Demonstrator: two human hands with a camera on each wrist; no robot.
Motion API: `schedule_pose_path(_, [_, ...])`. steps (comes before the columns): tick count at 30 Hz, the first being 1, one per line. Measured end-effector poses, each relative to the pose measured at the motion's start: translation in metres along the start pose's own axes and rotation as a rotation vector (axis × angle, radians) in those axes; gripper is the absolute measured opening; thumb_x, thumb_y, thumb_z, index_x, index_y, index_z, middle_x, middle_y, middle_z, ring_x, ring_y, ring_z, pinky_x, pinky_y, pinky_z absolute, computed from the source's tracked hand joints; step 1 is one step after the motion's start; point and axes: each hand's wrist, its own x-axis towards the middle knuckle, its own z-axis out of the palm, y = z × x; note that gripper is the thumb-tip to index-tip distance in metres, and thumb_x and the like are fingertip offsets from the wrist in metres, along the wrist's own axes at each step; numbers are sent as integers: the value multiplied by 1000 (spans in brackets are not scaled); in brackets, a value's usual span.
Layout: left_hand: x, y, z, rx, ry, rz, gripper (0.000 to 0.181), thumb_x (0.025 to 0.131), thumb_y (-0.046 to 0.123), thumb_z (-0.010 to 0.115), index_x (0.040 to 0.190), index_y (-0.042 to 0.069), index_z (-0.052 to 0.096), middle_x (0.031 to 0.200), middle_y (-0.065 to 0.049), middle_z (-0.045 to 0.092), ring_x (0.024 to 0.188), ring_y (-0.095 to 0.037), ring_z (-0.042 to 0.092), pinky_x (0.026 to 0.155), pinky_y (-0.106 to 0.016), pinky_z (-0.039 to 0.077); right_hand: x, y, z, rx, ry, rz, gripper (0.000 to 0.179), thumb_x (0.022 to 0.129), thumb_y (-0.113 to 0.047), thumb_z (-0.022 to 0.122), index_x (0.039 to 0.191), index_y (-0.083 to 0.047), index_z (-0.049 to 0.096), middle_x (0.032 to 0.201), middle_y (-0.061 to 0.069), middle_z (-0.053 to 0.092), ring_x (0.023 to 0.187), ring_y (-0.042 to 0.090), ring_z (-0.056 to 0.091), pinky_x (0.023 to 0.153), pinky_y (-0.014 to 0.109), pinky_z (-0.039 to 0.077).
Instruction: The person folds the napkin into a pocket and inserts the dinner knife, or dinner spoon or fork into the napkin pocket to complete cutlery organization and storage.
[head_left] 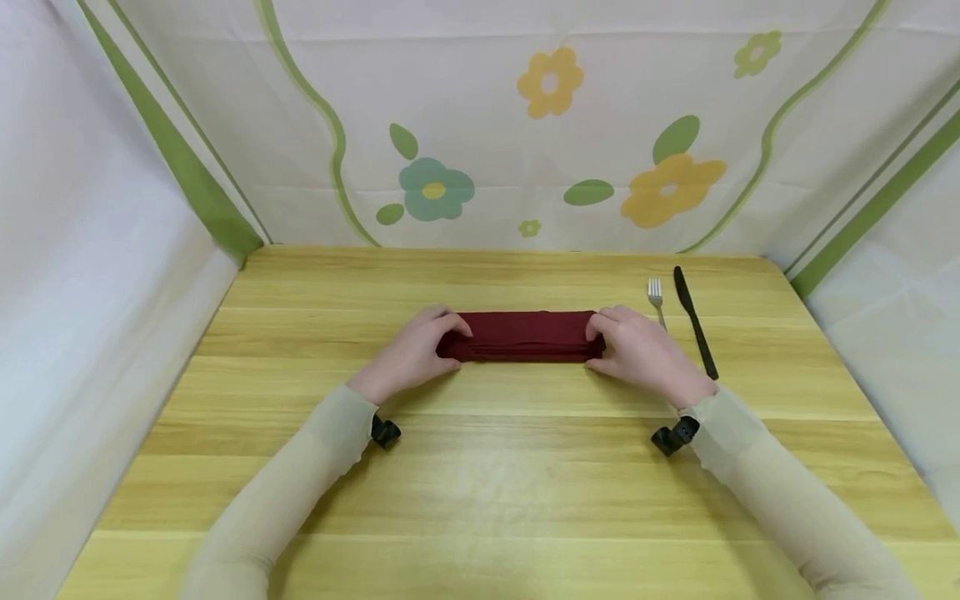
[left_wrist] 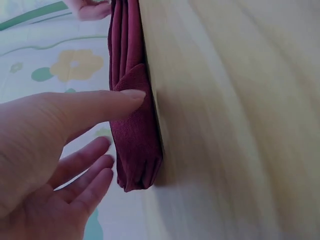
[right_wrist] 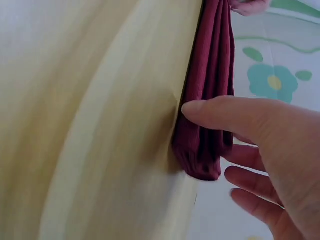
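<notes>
A dark red cloth napkin, folded into a long narrow strip, lies across the wooden table. Its stacked layers show along the near side. At its left end my left hand grips it, thumb on the near side and index finger over the top. The left thumb presses the fold in the left wrist view, while the other fingers spread past the end. My right hand holds the opposite end the same way. Its thumb lies against the pleated layers in the right wrist view.
To the right of the napkin lie a metal fork, its handle partly hidden by my right hand, and a black knife. Behind the table hangs a white flowered curtain, with white cloth on both sides.
</notes>
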Motion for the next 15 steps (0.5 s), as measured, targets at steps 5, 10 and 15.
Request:
schedule_pose_path(5, [-6,-2,0,16,26,21,34,82,6,87,109,9,66,106,-2,59,100,-19,56,90,-34,49,0,-7,1,18,-30,-59,44,81,-8,86,122,-5,72,108,8,67,96,25,65,83,43,55])
schedule_pose_path(10, [-6,-5,1,-5,-8,-22,23,87,4,82,106,8,70,103,-2,64,97,-20,59,88,-35,51,-2,-7,2,35,-64,-48,21,81,-1,82,101,-7,79,96,3,67,84,19,65,75,38,56])
schedule_pose_path(15, [-3,-7,-1,18,-13,-22,17,89,3,80,104,5,73,101,-4,67,94,-21,62,86,-36,53,-2,-5,1,57,-83,-41,18,80,2,81,94,-8,79,96,1,68,87,17,66,76,37,57])
